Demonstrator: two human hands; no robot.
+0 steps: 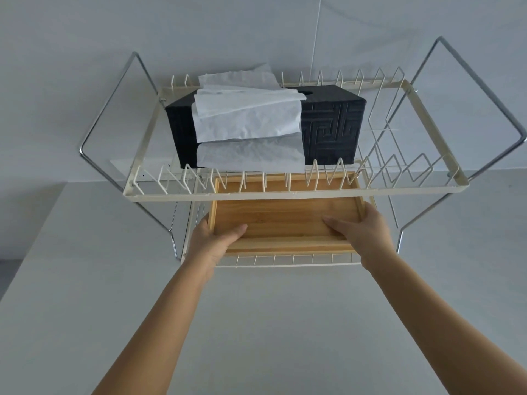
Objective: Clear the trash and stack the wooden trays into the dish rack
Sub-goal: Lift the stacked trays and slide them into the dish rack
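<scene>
Wooden tray (285, 216), long axis crosswise, lying on lower shelf of dish rack (199, 195) under tissue box (330, 124); left hand (214, 240) and right hand (362, 226) each gripping a near corner, equally close

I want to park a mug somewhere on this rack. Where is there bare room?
Top tier of the dish rack: free to the right of the black tissue box, among the wire dividers, and a narrow strip to its left. Lower tier: crowded, filled by the wooden tray held by the left hand and right hand.
</scene>
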